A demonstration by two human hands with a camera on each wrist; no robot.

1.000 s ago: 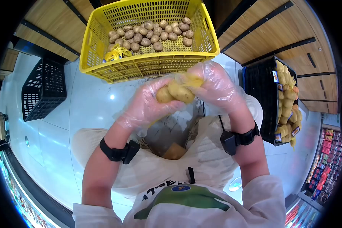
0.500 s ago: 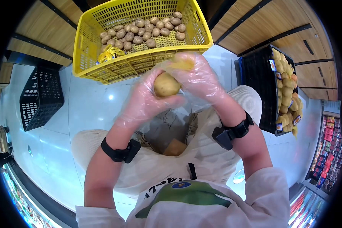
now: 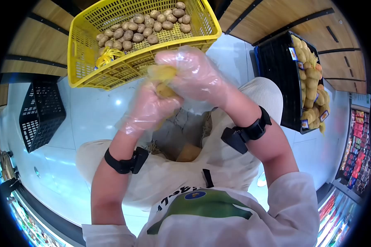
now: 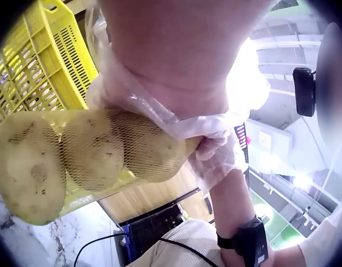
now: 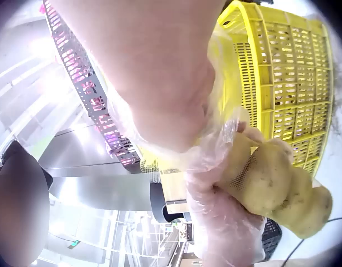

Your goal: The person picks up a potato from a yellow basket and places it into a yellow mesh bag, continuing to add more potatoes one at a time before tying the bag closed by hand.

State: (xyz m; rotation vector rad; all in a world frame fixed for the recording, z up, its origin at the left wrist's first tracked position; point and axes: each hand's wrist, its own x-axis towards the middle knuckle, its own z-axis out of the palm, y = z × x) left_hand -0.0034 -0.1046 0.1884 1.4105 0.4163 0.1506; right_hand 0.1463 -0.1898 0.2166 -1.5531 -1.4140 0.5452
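A yellow mesh bag of potatoes (image 4: 93, 150) hangs below the two hands, its net stretched tight over several pale potatoes. Clear plastic gloves cover both hands. My left hand (image 3: 150, 105) grips the bag near its top, with one potato bulging beside the thumb in the head view. Just above it, my right hand (image 3: 200, 78) holds the gathered loose end of the net (image 3: 163, 73) in curled fingers. The right wrist view shows the filled part of the bag reaching down past the left hand. Between the hands, the neck of the net is mostly hidden.
In front stands a yellow crate (image 3: 111, 76) with loose potatoes (image 3: 140, 29) and a bundle of yellow nets (image 3: 109, 55). A black crate (image 3: 41, 119) is at left. Another black crate (image 3: 274, 90) at right carries bagged potatoes (image 3: 312, 78). Wooden cabinets (image 3: 284, 20) stand behind.
Both hands have moved left in the head view. The left hand has closed further over the upper potatoes, and the right hand has drawn the net's end beside it. The view has shifted too.
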